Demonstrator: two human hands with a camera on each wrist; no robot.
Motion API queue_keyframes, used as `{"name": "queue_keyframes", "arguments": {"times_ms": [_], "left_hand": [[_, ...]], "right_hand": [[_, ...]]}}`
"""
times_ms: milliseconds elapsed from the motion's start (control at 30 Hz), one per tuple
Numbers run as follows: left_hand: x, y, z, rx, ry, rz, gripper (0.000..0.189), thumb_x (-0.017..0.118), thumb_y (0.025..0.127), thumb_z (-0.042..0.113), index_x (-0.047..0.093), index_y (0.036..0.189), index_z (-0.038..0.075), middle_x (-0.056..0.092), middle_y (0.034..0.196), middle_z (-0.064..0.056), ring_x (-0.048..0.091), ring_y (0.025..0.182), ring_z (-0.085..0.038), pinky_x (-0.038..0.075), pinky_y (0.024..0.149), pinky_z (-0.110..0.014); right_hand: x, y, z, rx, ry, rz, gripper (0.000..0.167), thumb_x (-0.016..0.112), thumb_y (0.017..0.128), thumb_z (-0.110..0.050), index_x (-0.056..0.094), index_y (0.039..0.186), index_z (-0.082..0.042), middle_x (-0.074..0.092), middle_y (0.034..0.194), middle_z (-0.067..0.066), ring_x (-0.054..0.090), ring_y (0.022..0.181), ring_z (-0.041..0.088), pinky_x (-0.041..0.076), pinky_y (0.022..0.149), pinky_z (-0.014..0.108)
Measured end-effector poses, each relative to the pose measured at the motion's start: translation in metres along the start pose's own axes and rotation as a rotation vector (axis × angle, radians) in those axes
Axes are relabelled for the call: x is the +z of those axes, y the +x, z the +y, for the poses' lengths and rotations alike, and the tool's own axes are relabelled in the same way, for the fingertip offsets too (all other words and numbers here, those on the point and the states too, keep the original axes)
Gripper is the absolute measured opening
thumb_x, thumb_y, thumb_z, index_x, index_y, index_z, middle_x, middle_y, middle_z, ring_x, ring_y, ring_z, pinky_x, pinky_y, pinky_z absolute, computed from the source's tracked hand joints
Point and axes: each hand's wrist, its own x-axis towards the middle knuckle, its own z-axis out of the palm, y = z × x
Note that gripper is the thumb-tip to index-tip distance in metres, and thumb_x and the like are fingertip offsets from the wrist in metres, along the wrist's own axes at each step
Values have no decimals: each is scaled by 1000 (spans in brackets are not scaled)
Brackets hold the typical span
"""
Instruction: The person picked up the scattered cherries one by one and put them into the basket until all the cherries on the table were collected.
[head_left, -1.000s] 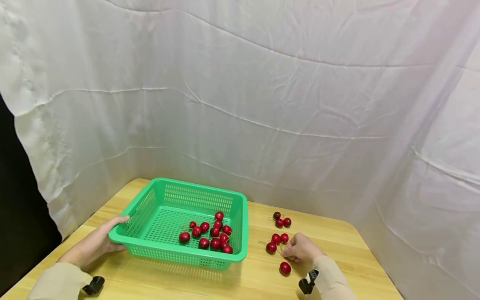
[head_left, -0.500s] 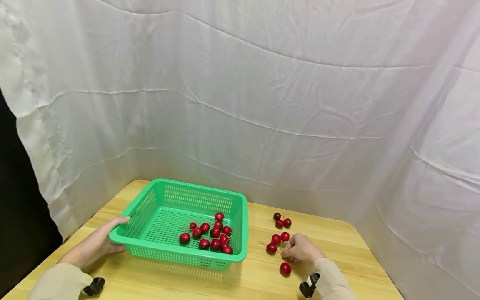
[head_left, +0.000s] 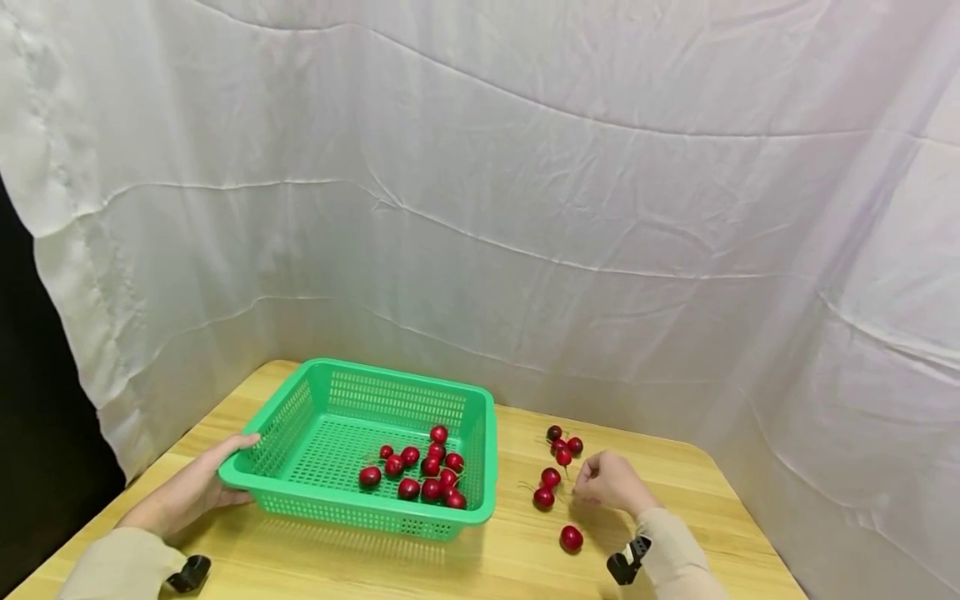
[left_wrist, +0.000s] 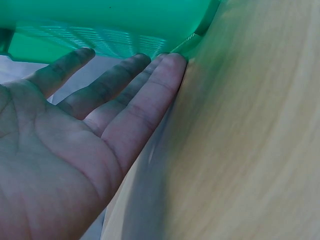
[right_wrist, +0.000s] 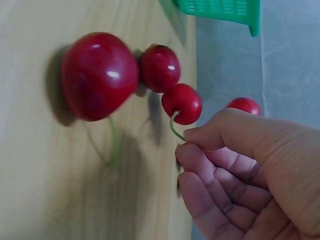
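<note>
My left hand (head_left: 202, 490) grips the left end of a green plastic basket (head_left: 360, 508) with the thumb over its rim. The left wrist view shows straight fingers (left_wrist: 140, 112) whose tips meet the basket's outer side. Inside, several red cherries (head_left: 431, 489) lie toward the right. On the table right of the basket, my right hand (head_left: 611, 482) pinches a thin cherry stem between thumb and forefinger. From a cherry (right_wrist: 186, 103) a green stem runs to these fingertips. Another cherry (right_wrist: 244, 105) shows behind the thumb, higher than the others.
The wooden table (head_left: 675, 517) carries loose cherries: a nearer one (head_left: 571, 538), one (head_left: 543, 498) beside the pinched stem, and a small cluster (head_left: 574, 445) farther back. A pale curtain (head_left: 525, 208) hangs behind the table and along both sides.
My right hand has shifted slightly away from me and to the right. One cherry has moved up toward the back cluster, out of its former place. The left hand and basket stay put.
</note>
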Motion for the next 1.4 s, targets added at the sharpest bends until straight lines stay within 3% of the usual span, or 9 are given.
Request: {"name": "queue_keyframes", "arguments": {"times_ms": [133, 467, 833, 1133, 1400], "left_hand": [[1, -1, -1, -9, -6, 9, 80, 26, 117, 48, 1, 166, -11, 53, 150, -21, 66, 121, -11, 54, 112, -55], [3, -1, 0, -25, -13, 23, 81, 27, 117, 48, 0, 166, -10, 46, 154, -29, 66, 121, -12, 53, 112, -57], [0, -1, -1, -1, 7, -2, 80, 24, 117, 47, 2, 165, -13, 58, 144, -16, 69, 118, -11, 56, 107, -44], [3, -1, 0, -22, -5, 33, 82, 27, 117, 49, 0, 166, -10, 43, 156, -33, 66, 120, -12, 54, 112, -57], [1, 1, 0, 5, 14, 7, 80, 23, 117, 46, 0, 165, -13, 49, 152, -31, 68, 118, -13, 54, 111, -54]], "right_hand": [[-8, 3, -4, -28, 4, 14, 7, 73, 79, 3, 71, 77, -4, 70, 70, 2, 63, 64, 14, 53, 60, 26], [-26, 12, -24, -52, -17, 62, 8, 77, 82, -3, 75, 76, -7, 71, 68, 0, 61, 63, 10, 50, 60, 24], [-41, 21, -73, -87, -82, 125, 10, 80, 85, -8, 75, 77, -12, 72, 69, -3, 62, 65, 10, 51, 62, 27], [-50, 24, -113, -182, -112, 120, 10, 80, 87, -11, 77, 78, -15, 73, 71, -5, 63, 65, 9, 53, 64, 27], [-47, 25, -147, -249, -99, 86, 7, 80, 86, -8, 78, 81, -13, 75, 74, -4, 63, 65, 9, 53, 63, 26]]}}
